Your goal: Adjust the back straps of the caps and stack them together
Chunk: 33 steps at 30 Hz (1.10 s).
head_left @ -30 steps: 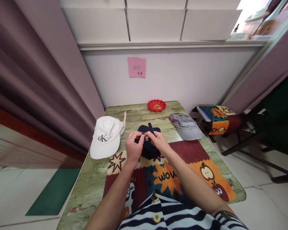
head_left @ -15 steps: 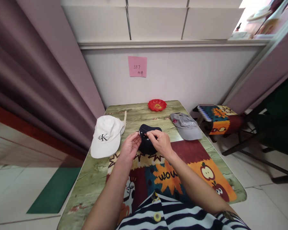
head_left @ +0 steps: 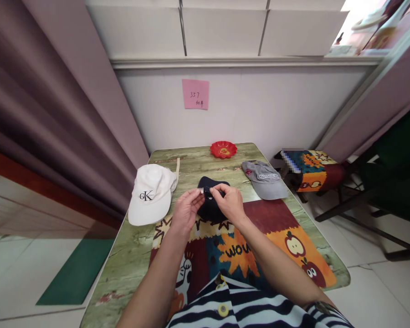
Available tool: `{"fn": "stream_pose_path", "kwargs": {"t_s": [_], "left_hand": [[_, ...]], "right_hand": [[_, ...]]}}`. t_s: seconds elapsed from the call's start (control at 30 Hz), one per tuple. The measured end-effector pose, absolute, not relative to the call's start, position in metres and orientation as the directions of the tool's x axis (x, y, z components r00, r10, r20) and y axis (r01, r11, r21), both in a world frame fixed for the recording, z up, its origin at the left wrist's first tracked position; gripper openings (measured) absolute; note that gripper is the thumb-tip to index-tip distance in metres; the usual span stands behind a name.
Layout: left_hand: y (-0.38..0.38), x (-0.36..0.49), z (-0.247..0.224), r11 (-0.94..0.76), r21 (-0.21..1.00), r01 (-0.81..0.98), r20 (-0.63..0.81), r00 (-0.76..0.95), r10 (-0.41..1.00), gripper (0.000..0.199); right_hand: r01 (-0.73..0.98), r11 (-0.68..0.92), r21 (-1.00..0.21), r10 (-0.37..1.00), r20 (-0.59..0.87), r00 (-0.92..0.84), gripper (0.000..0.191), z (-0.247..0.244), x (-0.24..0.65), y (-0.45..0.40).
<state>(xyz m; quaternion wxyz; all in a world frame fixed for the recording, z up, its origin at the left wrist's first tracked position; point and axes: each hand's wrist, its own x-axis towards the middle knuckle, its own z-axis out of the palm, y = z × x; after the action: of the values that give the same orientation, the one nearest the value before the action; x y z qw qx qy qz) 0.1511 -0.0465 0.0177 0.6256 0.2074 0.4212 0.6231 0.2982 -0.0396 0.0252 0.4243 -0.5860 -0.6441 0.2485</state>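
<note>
A dark baseball cap [head_left: 210, 212] lies at the middle of the table, on the far edge of the patterned mat, with its strap side toward me. My left hand [head_left: 187, 205] pinches one end of the cap's strap, where a small pale metal piece shows at the fingertips. From the other side my right hand [head_left: 228, 200] pinches the strap's dark part between thumb and forefinger. Both hands are close together above the cap. How the strap runs through the fastener is too small to tell.
A white cap [head_left: 153, 191] with a loose strap stands to the left, a grey cap [head_left: 264, 180] to the right. Near the wall sits a red scalloped dish [head_left: 223, 149]. The printed mat [head_left: 273, 218] covers the near table. A stool [head_left: 314, 171] stands beyond the right edge.
The fingers of both hands have shifted slightly at the strap. Its dark part now stretches between the fingertips, in front of the cap. The other caps stay put.
</note>
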Motion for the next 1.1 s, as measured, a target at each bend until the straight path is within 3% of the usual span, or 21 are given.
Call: {"fn": "stream_pose_path", "kwargs": {"t_s": [0.7, 1.1], "left_hand": [[-0.0477, 0.1543, 0.0170, 0.142, 0.802, -0.581, -0.259, -0.123, 0.958, 0.018], [-0.0492, 0.1536, 0.0134, 0.078, 0.875, -0.477, -0.169, -0.151, 0.974, 0.021]], "right_hand": [[0.470, 0.204, -0.859, 0.972, 0.237, 0.009, 0.027, 0.0227, 0.2974, -0.0435], [0.495, 0.219, -0.841, 0.974, 0.223, -0.052, 0.026, 0.0275, 0.2989, -0.0425]]}}
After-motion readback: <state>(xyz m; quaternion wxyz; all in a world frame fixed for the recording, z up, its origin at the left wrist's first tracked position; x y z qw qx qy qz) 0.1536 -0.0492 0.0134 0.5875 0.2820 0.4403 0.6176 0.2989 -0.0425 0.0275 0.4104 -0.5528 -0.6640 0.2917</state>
